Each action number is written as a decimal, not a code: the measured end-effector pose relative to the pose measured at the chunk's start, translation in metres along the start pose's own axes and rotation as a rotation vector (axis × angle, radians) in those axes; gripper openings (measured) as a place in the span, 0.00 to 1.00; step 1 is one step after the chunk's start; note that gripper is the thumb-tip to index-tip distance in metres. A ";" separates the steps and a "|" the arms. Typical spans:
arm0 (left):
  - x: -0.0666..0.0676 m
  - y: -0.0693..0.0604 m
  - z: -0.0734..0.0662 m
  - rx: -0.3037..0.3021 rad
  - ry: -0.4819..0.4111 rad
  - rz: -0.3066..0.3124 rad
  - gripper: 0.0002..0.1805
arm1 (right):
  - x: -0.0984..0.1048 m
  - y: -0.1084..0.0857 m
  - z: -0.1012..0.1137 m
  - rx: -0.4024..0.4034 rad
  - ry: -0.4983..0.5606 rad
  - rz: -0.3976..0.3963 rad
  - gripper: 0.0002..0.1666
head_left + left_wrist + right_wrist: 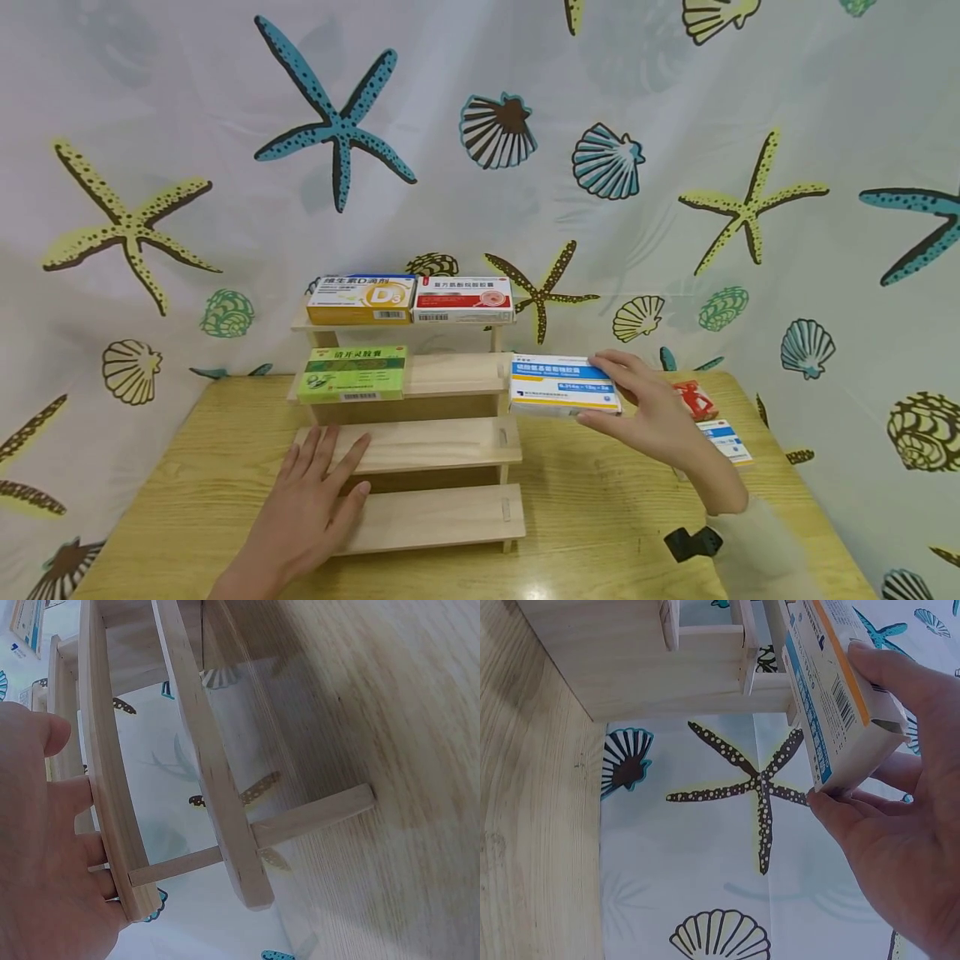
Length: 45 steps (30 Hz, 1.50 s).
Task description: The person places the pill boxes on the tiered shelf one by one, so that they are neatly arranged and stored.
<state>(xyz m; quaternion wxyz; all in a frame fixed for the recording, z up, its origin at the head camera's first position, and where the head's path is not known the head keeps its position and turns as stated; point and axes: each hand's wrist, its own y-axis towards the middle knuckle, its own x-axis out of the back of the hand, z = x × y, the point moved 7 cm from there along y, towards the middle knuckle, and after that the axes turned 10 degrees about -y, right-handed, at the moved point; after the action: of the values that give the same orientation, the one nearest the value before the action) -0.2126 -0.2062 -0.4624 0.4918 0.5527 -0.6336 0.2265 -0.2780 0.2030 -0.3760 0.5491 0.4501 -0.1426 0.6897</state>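
Observation:
My right hand (648,408) pinches a blue-and-white medicine box (564,385) by its right end, thumb on one side and fingers on the other. In the head view the box is level with the second tier from the top, at the right end of the wooden stepped rack (442,517). My left hand (307,500) rests with straight fingers on the left part of the third tier. A green medicine box (352,373) lies on the second tier's left half. On the top tier sit a yellow-and-white vitamin D box (362,300) and a red-and-white capsule box (463,300), side by side.
At the table's right lie a red box (696,400) and another blue-and-white box (726,442), partly behind my right forearm. The wooden table (600,517) ends against a hanging cloth (450,208) printed with starfish and shells.

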 end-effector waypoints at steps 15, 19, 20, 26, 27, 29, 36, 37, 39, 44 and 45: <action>0.001 0.000 -0.001 0.000 0.002 0.002 0.32 | -0.023 0.033 0.021 0.038 0.066 0.013 0.47; 0.001 -0.001 -0.001 0.003 0.007 0.002 0.32 | -0.030 0.041 0.025 0.028 0.083 0.032 0.48; 0.001 -0.001 -0.001 0.003 0.006 0.002 0.32 | -0.032 0.043 0.025 0.025 0.085 0.036 0.48; 0.002 -0.001 -0.002 0.000 0.012 -0.005 0.32 | -0.041 0.051 0.029 0.018 0.058 0.035 0.48; 0.002 -0.001 -0.002 0.001 0.015 -0.006 0.32 | -0.042 0.052 0.029 0.019 0.053 0.034 0.47; 0.002 -0.001 -0.002 -0.001 0.019 -0.008 0.32 | -0.045 0.054 0.030 0.021 0.054 0.036 0.47; 0.002 -0.001 -0.002 0.000 0.018 -0.007 0.32 | -0.055 0.059 0.033 0.034 0.078 0.047 0.48; 0.002 -0.001 -0.002 0.000 0.018 -0.007 0.32 | -0.056 0.060 0.033 0.034 0.078 0.050 0.48; 0.002 -0.001 -0.002 0.000 0.017 -0.007 0.32 | -0.058 0.061 0.035 0.033 0.075 0.053 0.49; 0.002 -0.001 -0.002 -0.005 0.016 -0.012 0.32 | -0.062 0.064 0.037 0.020 0.035 0.060 0.49; 0.002 -0.001 -0.002 -0.006 0.017 -0.013 0.32 | -0.063 0.065 0.037 0.019 0.029 0.062 0.49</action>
<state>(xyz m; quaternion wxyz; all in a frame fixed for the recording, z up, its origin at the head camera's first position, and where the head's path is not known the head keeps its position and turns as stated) -0.2108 -0.2054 -0.4602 0.5004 0.5535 -0.6262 0.2262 -0.3184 0.1144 -0.3854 0.5252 0.4406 -0.1419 0.7141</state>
